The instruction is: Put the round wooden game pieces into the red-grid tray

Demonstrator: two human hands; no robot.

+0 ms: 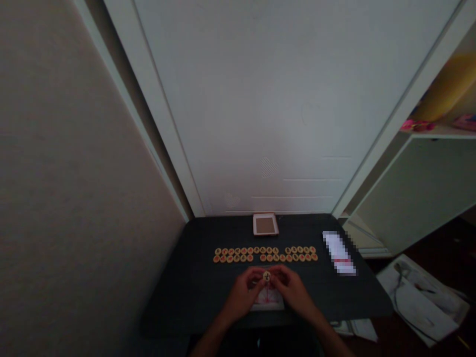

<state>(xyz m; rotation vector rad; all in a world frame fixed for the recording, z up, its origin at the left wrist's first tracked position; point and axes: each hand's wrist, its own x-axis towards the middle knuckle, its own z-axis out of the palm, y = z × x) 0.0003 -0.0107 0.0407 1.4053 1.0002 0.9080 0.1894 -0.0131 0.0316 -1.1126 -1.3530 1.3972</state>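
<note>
A small round wooden game piece point(267, 276) is pinched between the fingertips of my left hand point(245, 291) and my right hand point(292, 290), just above a pale card or sheet with red marks point(268, 299) that lies on the dark table point(193, 292). Both hands are closed round the piece and touch each other. Beyond them, two rows of several similar round pieces point(265, 254) lie side by side across the table. A small square box lid or tray point(265, 224) with a brown inside rests at the table's far edge.
A blurred white and red pack point(339, 253) lies at the right of the table. A white door point(282, 109) rises behind, a beige wall point(67, 173) at left, white shelving point(420, 198) at right. Papers and a bag point(420, 297) lie on the floor at right.
</note>
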